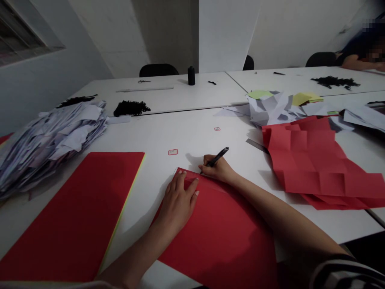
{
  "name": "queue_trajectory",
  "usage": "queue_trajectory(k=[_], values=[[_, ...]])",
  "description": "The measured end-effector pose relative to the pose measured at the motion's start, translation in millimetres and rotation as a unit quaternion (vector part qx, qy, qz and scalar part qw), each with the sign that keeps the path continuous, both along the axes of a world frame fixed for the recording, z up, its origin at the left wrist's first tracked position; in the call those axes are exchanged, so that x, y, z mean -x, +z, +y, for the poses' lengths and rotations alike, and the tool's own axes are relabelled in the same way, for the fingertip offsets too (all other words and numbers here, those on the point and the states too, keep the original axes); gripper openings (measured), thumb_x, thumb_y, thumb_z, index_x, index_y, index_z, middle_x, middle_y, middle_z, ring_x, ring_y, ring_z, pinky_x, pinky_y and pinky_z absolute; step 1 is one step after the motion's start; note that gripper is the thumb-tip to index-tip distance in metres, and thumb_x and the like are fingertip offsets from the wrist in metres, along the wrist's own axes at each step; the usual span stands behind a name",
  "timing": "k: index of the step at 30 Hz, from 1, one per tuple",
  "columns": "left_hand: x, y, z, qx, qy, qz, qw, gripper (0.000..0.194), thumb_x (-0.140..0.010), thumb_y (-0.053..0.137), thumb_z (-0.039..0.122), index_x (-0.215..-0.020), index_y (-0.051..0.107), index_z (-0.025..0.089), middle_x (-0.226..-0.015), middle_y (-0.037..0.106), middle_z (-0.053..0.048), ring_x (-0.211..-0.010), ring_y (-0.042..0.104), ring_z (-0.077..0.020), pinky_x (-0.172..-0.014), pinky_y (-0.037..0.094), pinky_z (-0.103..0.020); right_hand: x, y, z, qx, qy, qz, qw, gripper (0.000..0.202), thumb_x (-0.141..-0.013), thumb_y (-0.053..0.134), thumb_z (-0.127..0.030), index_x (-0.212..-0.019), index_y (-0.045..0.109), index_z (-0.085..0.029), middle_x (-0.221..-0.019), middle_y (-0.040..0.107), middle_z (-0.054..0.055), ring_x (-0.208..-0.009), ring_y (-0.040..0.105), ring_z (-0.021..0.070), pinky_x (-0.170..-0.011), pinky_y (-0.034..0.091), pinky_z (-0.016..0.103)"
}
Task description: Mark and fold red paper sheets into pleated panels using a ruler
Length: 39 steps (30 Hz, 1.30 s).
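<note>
At far left, a thick heap of loose white papers (69, 132) leans across the white tabletop (144, 136). In front of it, nearer the person, lies a flat stack of large red paper sheets (75, 212) with a yellow edge showing along the right side. Behind, a tangled bundle of black yarn (130, 108) rests near the table seam, and beyond the seam lie small scissors (143, 81) and a long pale straight strip (144, 89). Next, a black thread spool (191, 76) stands upright.

Center: the left hand (179, 198) is open, palm down, fingers somewhat spread, pressing on the far left part of a large plain red paper sheet (222, 228). This sheet lies on the near part of the table, directly before the person. A small white label with a red border (173, 152) lies just beyond it; a second, similar label (217, 129) lies farther back.

The right hand (219, 168) is closed around a slim black pen (218, 156), tilted with its upper end to the right and its tip at the far edge of the same sheet.

Right: a gray flat ruler (255, 145) extends partly under a pile of creased red paper (315, 160). Behind this pile lie crumpled white paper pieces (270, 108), with green and yellow pieces among them. At far right, another person's forearm (357, 62) rests at the rear table.
</note>
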<state>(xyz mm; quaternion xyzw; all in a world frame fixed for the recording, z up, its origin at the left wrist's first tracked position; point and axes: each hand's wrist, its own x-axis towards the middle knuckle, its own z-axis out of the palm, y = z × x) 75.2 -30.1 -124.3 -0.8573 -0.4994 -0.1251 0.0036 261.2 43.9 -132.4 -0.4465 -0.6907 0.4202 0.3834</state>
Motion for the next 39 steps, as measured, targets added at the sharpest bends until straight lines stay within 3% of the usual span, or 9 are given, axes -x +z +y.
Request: queue_trajectory(k=[4, 8, 11, 14, 17, 21, 26, 33, 39], values=[[0.4, 0.1, 0.5, -0.006, -0.002, -0.004, 1.0, 0.033, -0.089, 0.048, 0.022, -0.122, 0.055, 0.021, -0.13, 0.04, -0.015, -0.126, 0.038, -0.0338, -0.097, 0.04, -0.051, -2.8, 7.0, 2.5, 0.01, -0.008, 0.057, 0.998, 0.024, -0.077, 0.061, -0.03, -0.061, 0.048, -0.018, -0.052, 0.046, -0.006, -0.05, 0.039, 0.0079, -0.048, 0.031, 0.021], [0.5, -0.1, 0.2, -0.012, -0.003, -0.003, 1.0, 0.033, -0.09, 0.047, 0.022, -0.121, 0.056, 0.02, -0.13, 0.039, -0.016, -0.125, 0.039, -0.0342, -0.097, 0.039, -0.051, -20.3, 33.4, 1.5, -0.001, -0.033, 0.161, 0.986, 0.022, -0.079, 0.063, -0.038, -0.078, 0.056, -0.017, -0.066, 0.061, 0.0, -0.055, 0.052, 0.0099, -0.052, 0.041, 0.023], [0.9, -0.6, -0.1, -0.019, -0.004, -0.008, 1.0, 0.032, -0.09, 0.046, 0.022, -0.121, 0.056, 0.019, -0.129, 0.04, -0.016, -0.124, 0.04, -0.0339, -0.097, 0.04, -0.051, -35.5, 45.9, -14.5, -0.037, -0.035, 0.117, 0.992, 0.024, -0.087, 0.053, -0.037, -0.099, 0.06, -0.017, -0.08, 0.067, 0.005, -0.063, 0.06, 0.0125, -0.057, 0.047, 0.026], [1.4, -2.5, -0.2, -0.021, -0.003, -0.014, 1.0, 0.033, -0.09, 0.046, 0.023, -0.122, 0.055, 0.02, -0.13, 0.041, -0.015, -0.125, 0.039, -0.0336, -0.097, 0.04, -0.051, -41.3, 38.8, -41.4, -0.108, 0.032, -0.033, 0.993, 0.021, -0.091, 0.049, -0.028, -0.102, 0.064, -0.019, -0.095, 0.067, 0.007, -0.086, 0.063, 0.0168, -0.077, 0.05, 0.032], [1.4, -7.1, -0.4, -0.029, 0.003, -0.015, 0.999, 0.034, -0.09, 0.046, 0.025, -0.123, 0.054, 0.021, -0.132, 0.04, -0.016, -0.127, 0.037, -0.0351, -0.097, 0.04, -0.052, -37.9, 22.0, -64.2, -0.18, 0.115, -0.157, 0.964, 0.027, -0.092, 0.045, -0.017, -0.112, 0.061, -0.023, -0.104, 0.066, 0.006, -0.11, 0.054, 0.0201, -0.094, 0.044, 0.037], [0.9, -14.1, 0.0, -0.048, 0.016, -0.015, 0.999, 0.035, -0.091, 0.045, 0.025, -0.125, 0.05, 0.019, -0.138, 0.035, -0.017, -0.13, 0.032, -0.0356, -0.098, 0.039, -0.052, -34.4, 9.6, -76.8, -0.22, 0.108, -0.237, 0.94, 0.031, -0.092, 0.043, -0.013, -0.117, 0.059, -0.023, -0.109, 0.065, 0.007, -0.116, 0.049, 0.0208, -0.097, 0.042, 0.038], [2.2, -17.5, 2.3, -0.066, 0.012, -0.042, 0.997, 0.041, -0.092, 0.042, 0.029, -0.128, 0.04, 0.011, -0.141, 0.034, -0.019, -0.133, 0.029, -0.0336, -0.101, 0.037, -0.049, -52.7, 12.3, -95.6, -0.196, 0.095, -0.26, 0.941, 0.033, -0.094, 0.04, -0.016, -0.121, 0.056, -0.025, -0.117, 0.062, 0.006, -0.119, 0.047, 0.0216, -0.098, 0.041, 0.04], [5.3, -16.2, 2.8, -0.062, 0.011, -0.048, 0.997, 0.031, -0.091, 0.042, 0.027, -0.119, 0.044, 0.013, -0.138, 0.037, -0.019, -0.127, 0.037, -0.035, -0.093, 0.044, -0.05, -90.0, 16.0, -136.3, -0.146, 0.029, -0.257, 0.955, 0.035, -0.095, 0.035, -0.016, -0.121, 0.057, -0.024, -0.12, 0.059, 0.009, -0.118, 0.047, 0.0231, -0.096, 0.041, 0.04], [11.4, -4.2, 2.0, -0.057, -0.013, -0.059, 0.997, 0.025, -0.089, 0.043, 0.021, -0.113, 0.046, 0.012, -0.133, 0.039, -0.02, -0.122, 0.042, -0.0335, -0.094, 0.043, -0.051, -79.6, 18.4, -129.8, -0.183, 0.03, -0.242, 0.952, 0.031, -0.093, 0.04, -0.015, -0.117, 0.058, -0.025, -0.111, 0.063, 0.008, -0.111, 0.052, 0.023, -0.092, 0.043, 0.042]])
